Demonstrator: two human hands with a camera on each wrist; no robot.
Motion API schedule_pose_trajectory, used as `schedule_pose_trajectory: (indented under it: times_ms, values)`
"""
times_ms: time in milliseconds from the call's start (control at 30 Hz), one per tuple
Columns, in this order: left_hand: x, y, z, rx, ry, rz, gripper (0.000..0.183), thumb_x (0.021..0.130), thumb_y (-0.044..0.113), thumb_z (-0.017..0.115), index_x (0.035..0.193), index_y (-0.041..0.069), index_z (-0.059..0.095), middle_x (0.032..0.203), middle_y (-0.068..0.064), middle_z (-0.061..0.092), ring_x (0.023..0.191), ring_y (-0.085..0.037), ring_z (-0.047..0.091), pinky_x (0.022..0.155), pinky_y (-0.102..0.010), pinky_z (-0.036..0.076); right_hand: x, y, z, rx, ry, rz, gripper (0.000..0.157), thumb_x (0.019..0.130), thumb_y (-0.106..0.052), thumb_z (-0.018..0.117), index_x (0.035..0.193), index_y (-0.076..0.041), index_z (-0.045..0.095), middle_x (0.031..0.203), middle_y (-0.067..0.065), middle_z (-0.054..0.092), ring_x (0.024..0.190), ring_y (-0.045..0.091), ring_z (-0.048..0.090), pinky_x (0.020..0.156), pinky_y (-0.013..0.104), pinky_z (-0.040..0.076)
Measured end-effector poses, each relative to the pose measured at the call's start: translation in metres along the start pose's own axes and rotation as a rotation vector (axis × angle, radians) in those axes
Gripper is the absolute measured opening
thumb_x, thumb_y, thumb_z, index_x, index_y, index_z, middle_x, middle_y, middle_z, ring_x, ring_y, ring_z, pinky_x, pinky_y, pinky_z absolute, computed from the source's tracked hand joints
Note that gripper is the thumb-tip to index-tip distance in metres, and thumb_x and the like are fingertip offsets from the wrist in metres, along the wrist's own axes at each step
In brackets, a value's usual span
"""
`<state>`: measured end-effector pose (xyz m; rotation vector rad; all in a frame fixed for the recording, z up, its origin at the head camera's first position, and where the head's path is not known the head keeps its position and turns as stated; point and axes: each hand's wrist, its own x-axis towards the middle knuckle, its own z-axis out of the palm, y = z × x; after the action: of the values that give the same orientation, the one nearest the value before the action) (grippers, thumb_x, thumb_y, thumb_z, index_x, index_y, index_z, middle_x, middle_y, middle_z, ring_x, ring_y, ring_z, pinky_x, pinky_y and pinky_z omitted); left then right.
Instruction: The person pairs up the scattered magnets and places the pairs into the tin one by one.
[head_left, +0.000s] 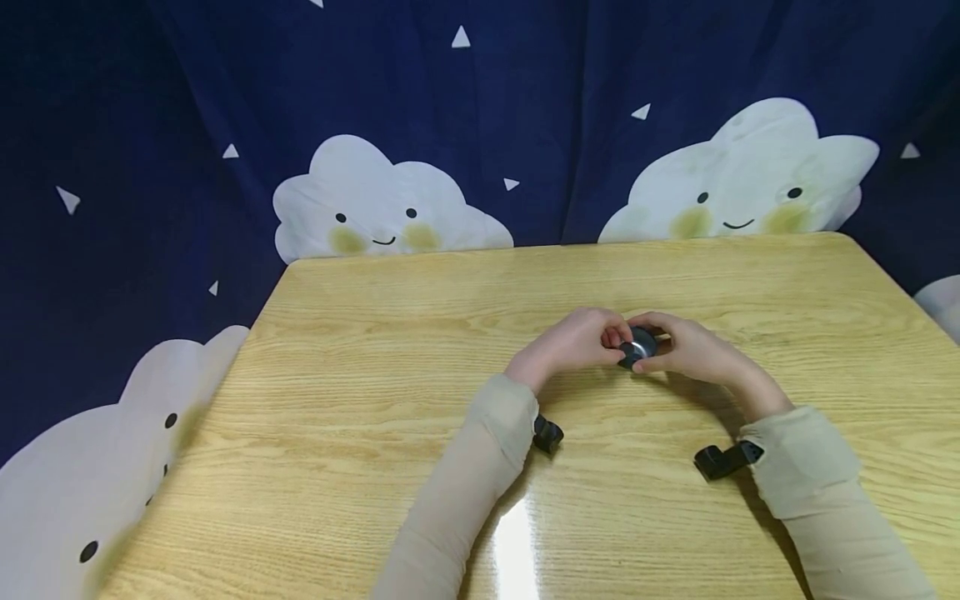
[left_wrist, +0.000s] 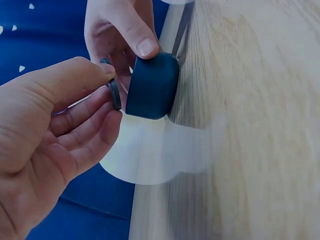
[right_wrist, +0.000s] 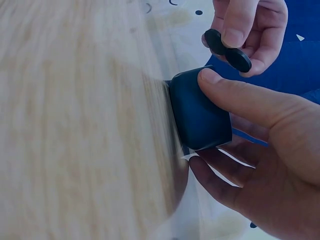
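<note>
A small dark, round-based cup [head_left: 643, 340] stands on the wooden table [head_left: 375, 375], right of the middle in the head view. My right hand [head_left: 697, 352] holds it from the right, thumb on one side and fingers on the other; its smooth wall [right_wrist: 200, 112] fills the middle of the right wrist view. My left hand [head_left: 577, 342] pinches a small flat black piece with two round lobes [right_wrist: 237, 59] between thumb and fingers. In the left wrist view this piece [left_wrist: 115, 94] appears edge-on beside the open mouth of the cup. The cup's inside is mostly hidden.
Black wrist-camera mounts [head_left: 723, 460] stick out from both beige sleeves [head_left: 806, 467] above the tabletop. A dark blue curtain [head_left: 540, 100] with white clouds and triangles hangs behind the table's far edge and along its left side.
</note>
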<state>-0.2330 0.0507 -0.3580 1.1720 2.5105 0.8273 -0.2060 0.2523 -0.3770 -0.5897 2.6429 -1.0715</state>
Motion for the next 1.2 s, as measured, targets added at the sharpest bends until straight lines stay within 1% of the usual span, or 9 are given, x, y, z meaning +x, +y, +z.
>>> schedule_pose_trajectory:
  times_ms: [100, 333, 500, 733, 900, 1033, 1133, 1200]
  values:
    - [0.003, -0.001, 0.001, -0.03, 0.015, -0.003, 0.017, 0.083, 0.016, 0.065, 0.099, 0.012, 0.062, 0.084, 0.007, 0.058, 0.077, -0.003, 0.054, 0.069, -0.009, 0.041, 0.0, 0.001, 0.0, 0.004, 0.005, 0.004, 0.064, 0.077, -0.031, 0.071, 0.129, -0.006, 0.045, 0.123, 0.017, 0.051, 0.111, 0.031, 0.05, 0.086, 0.042, 0.044]
    - [0.007, -0.001, 0.006, -0.05, 0.022, -0.006, 0.018, 0.084, 0.016, 0.064, 0.1, 0.01, 0.062, 0.085, 0.006, 0.059, 0.077, -0.002, 0.054, 0.068, -0.009, 0.041, 0.001, 0.002, 0.002, -0.008, 0.003, 0.009, 0.065, 0.077, -0.033, 0.072, 0.129, -0.005, 0.045, 0.124, 0.018, 0.051, 0.111, 0.031, 0.05, 0.086, 0.043, 0.044]
    - [0.01, 0.0, 0.006, -0.06, 0.037, -0.015, 0.018, 0.083, 0.015, 0.065, 0.101, 0.009, 0.062, 0.084, 0.005, 0.059, 0.077, -0.003, 0.054, 0.068, -0.009, 0.041, 0.002, 0.002, 0.002, -0.013, 0.009, 0.008, 0.063, 0.077, -0.031, 0.072, 0.128, -0.006, 0.046, 0.122, 0.018, 0.052, 0.109, 0.03, 0.05, 0.085, 0.042, 0.043]
    - [0.015, 0.001, 0.009, -0.018, 0.052, -0.013, 0.021, 0.083, 0.016, 0.065, 0.103, 0.01, 0.062, 0.087, 0.005, 0.059, 0.078, -0.002, 0.054, 0.069, -0.008, 0.04, 0.004, 0.0, 0.002, -0.024, 0.006, 0.014, 0.057, 0.076, -0.029, 0.073, 0.123, -0.007, 0.048, 0.118, 0.015, 0.054, 0.106, 0.028, 0.051, 0.082, 0.039, 0.044]
    - [0.017, 0.002, 0.01, 0.004, 0.07, -0.003, 0.022, 0.083, 0.016, 0.065, 0.104, 0.01, 0.062, 0.09, 0.004, 0.059, 0.079, -0.002, 0.053, 0.07, -0.008, 0.039, 0.004, -0.001, 0.003, -0.007, 0.002, 0.013, 0.053, 0.077, -0.03, 0.072, 0.12, -0.008, 0.049, 0.117, 0.014, 0.055, 0.106, 0.028, 0.051, 0.081, 0.039, 0.043]
    - [0.016, 0.002, 0.012, 0.058, 0.071, 0.025, 0.023, 0.083, 0.018, 0.066, 0.105, 0.01, 0.062, 0.092, 0.004, 0.058, 0.081, -0.002, 0.052, 0.071, -0.007, 0.039, 0.004, -0.001, 0.004, -0.009, -0.002, 0.006, 0.053, 0.077, -0.032, 0.072, 0.119, -0.008, 0.05, 0.117, 0.014, 0.054, 0.104, 0.026, 0.051, 0.082, 0.039, 0.043]
    - [0.015, 0.002, 0.013, 0.119, 0.068, 0.055, 0.023, 0.084, 0.02, 0.065, 0.105, 0.011, 0.064, 0.093, 0.005, 0.058, 0.082, -0.002, 0.051, 0.072, -0.008, 0.038, 0.005, -0.001, 0.004, -0.028, 0.009, -0.001, 0.054, 0.075, -0.032, 0.073, 0.119, -0.008, 0.05, 0.116, 0.014, 0.055, 0.101, 0.024, 0.052, 0.082, 0.038, 0.043]
    - [0.015, 0.002, 0.013, 0.142, 0.066, 0.065, 0.023, 0.084, 0.021, 0.065, 0.105, 0.012, 0.064, 0.093, 0.004, 0.057, 0.082, -0.003, 0.051, 0.072, -0.008, 0.038, 0.005, -0.001, 0.004, -0.039, 0.019, -0.003, 0.055, 0.075, -0.031, 0.074, 0.119, -0.008, 0.05, 0.115, 0.013, 0.056, 0.1, 0.024, 0.052, 0.081, 0.037, 0.043]
